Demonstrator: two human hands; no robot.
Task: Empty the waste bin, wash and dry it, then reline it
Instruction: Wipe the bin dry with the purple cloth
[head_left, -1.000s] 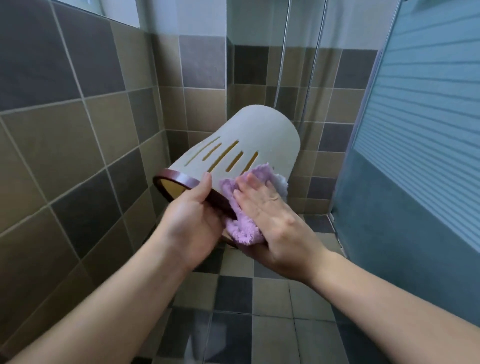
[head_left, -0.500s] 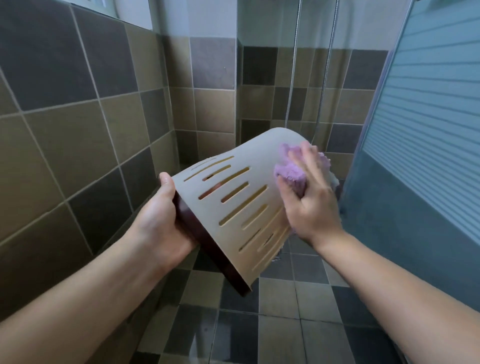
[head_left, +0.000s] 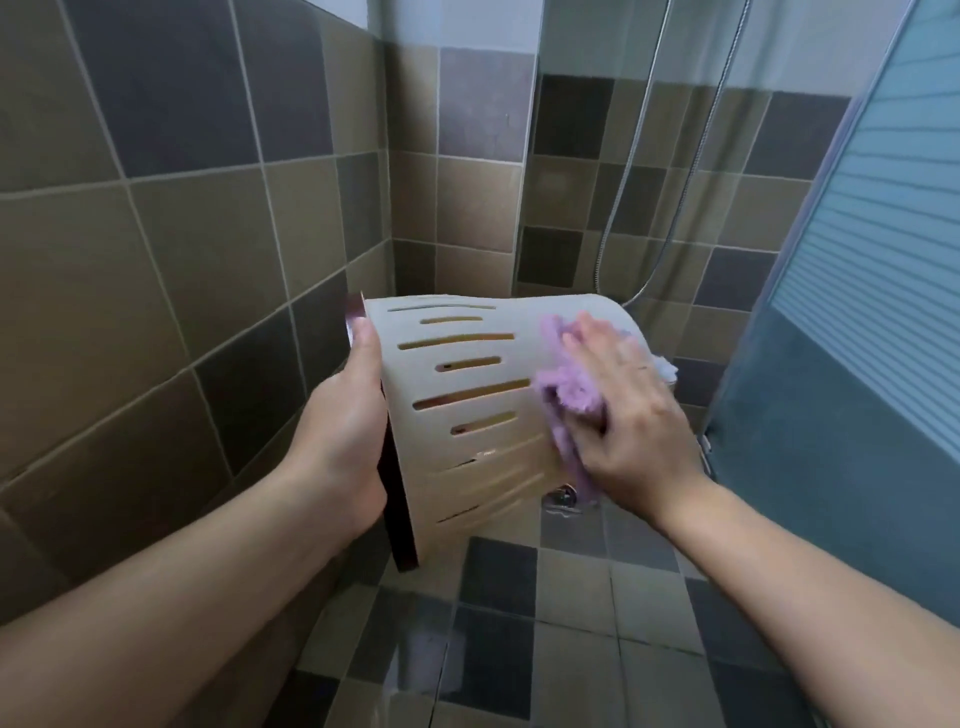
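Note:
A beige waste bin (head_left: 467, 415) with long slots and a dark brown rim is held on its side in the air, mouth to the left, base to the right. My left hand (head_left: 348, 431) grips the rim, thumb on the outer wall. My right hand (head_left: 628, 421) presses a fluffy purple cloth (head_left: 566, 400) against the bin's side near its base, fingers curled round the cloth. The bin's inside is hidden.
Brown and grey tiled walls close in on the left and behind. A glass shower screen with a hose (head_left: 623, 171) stands behind the bin. A frosted blue door (head_left: 857, 312) is at the right. A metal floor drain (head_left: 563, 499) shows under the bin; the floor tiles look wet.
The bin has turned, its rim swinging further left and upright. My right hand with the cloth slid down the bin's side near the base.

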